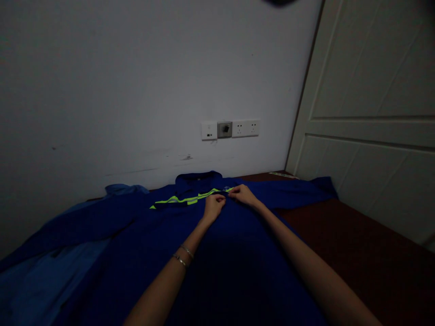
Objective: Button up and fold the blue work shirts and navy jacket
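Note:
A dark blue work jacket (163, 240) lies spread out flat, collar toward the wall and sleeves stretched to both sides. Across its chest runs a yellow-green and silver reflective strip (192, 200). My left hand (214, 207), with two bracelets on the wrist, pinches the cloth just below the strip. Close beside it, my right hand (243, 194) pinches the jacket at the strip's right part, by what looks like a pocket flap. The fingertips of both hands nearly meet. Dim light hides the fine detail between the fingers.
A lighter blue garment (50, 276) lies partly under the jacket at the left. The dark red surface (340, 240) shows at the right. Behind stands a white wall (136, 90) with sockets (245, 128). A panelled door (370, 90) closes off the right side.

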`<state>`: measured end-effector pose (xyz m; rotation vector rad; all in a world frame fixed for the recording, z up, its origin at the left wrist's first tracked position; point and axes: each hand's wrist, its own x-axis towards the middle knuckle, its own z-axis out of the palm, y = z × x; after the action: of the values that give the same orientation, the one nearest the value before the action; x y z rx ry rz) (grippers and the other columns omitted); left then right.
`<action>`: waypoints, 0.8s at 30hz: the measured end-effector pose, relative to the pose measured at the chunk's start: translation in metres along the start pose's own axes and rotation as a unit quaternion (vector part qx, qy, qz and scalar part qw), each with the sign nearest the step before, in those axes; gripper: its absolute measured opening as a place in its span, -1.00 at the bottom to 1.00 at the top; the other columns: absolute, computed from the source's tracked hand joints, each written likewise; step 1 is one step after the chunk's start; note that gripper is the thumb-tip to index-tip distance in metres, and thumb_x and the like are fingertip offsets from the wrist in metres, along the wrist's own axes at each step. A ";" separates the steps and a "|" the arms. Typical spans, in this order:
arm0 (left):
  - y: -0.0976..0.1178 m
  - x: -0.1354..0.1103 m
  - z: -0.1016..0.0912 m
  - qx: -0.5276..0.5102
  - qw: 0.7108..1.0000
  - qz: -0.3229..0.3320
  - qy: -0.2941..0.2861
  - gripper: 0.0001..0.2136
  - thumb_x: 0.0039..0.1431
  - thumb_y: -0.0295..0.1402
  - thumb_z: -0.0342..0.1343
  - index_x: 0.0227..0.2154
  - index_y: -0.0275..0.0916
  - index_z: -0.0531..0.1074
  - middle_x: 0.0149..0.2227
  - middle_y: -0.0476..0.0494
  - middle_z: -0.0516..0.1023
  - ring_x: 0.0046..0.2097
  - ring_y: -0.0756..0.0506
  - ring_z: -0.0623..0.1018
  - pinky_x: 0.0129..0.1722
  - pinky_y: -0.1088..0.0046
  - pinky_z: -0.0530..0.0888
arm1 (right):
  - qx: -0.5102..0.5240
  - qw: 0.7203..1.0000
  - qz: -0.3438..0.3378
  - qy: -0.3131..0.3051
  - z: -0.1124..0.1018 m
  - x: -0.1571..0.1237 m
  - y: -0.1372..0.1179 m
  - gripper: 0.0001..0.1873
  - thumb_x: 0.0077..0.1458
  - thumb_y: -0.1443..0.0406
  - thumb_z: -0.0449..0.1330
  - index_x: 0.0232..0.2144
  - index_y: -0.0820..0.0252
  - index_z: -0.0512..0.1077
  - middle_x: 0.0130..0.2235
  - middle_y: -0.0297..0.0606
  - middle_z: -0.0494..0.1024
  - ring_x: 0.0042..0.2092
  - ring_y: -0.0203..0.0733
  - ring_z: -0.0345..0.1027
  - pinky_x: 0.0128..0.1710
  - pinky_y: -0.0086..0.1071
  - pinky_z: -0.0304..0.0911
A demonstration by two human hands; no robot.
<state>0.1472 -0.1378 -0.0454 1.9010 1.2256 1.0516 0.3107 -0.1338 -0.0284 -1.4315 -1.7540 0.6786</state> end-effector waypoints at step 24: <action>0.005 0.003 -0.009 0.037 0.997 -0.062 -0.026 -0.77 0.05 -0.29 0.00 -0.55 -0.34 0.42 -0.52 -0.11 0.47 -0.54 0.02 0.43 -0.52 0.54 0.35 | 0.050 0.997 0.048 -0.041 0.000 0.007 0.003 -0.84 -0.13 0.36 0.15 -0.50 0.36 0.50 -0.63 -0.33 0.46 -0.58 -0.34 0.30 -0.56 -0.55 0.19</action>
<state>0.1427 -0.1363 -0.0362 1.8703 1.3510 0.8984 0.3116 -0.1263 -0.0289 -1.4452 -1.6968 0.8742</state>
